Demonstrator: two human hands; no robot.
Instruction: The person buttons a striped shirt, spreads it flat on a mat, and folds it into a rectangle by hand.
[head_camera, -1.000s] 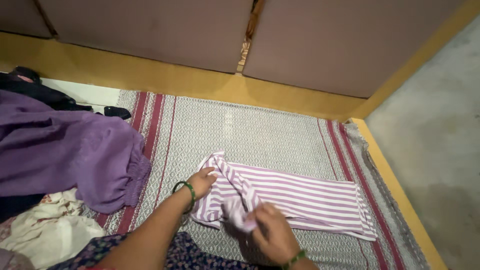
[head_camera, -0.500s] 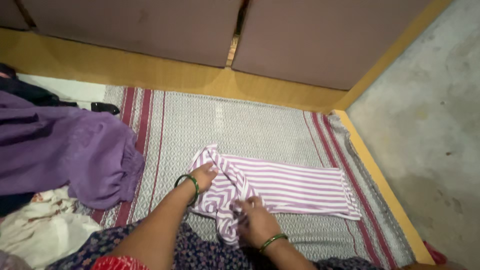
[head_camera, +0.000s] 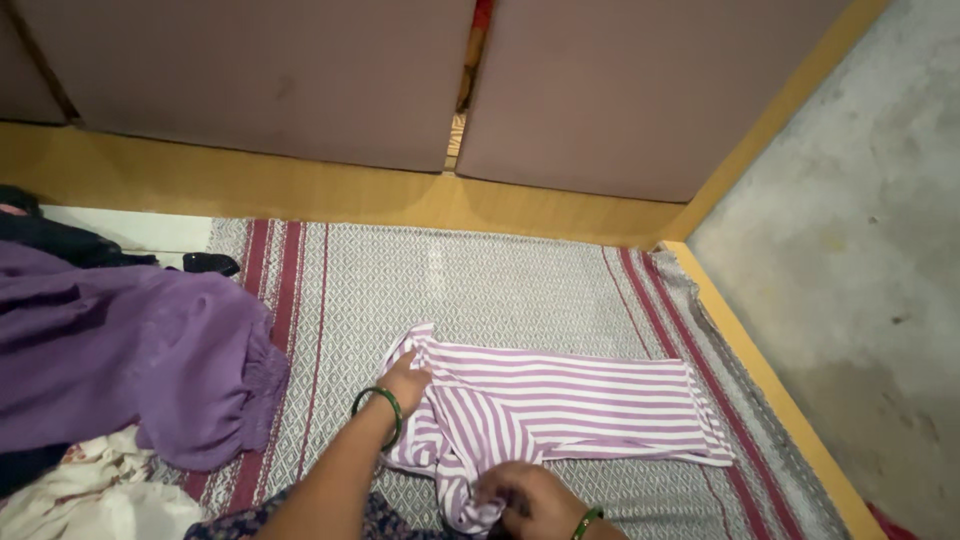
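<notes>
A purple-and-white striped garment (head_camera: 580, 400) lies flat on a grey patterned mat (head_camera: 470, 285) with red side stripes. My left hand (head_camera: 408, 380) presses down on the garment's upper left corner, fingers resting on the cloth. My right hand (head_camera: 525, 500) is closed on a bunched fold of the same garment at its lower left, near the bottom edge of the view. Both wrists wear green bangles.
A heap of purple cloth (head_camera: 120, 370) lies at the left, with white floral fabric (head_camera: 90, 490) under it and dark clothes (head_camera: 60, 240) behind. A yellow wooden frame (head_camera: 300, 195) with brown cushions (head_camera: 280, 70) borders the mat; grey concrete floor (head_camera: 860, 240) lies at the right.
My right hand has drawn the gathered part of the striped garment down toward me. My left hand stays on the upper corner. The view has tilted slightly.
</notes>
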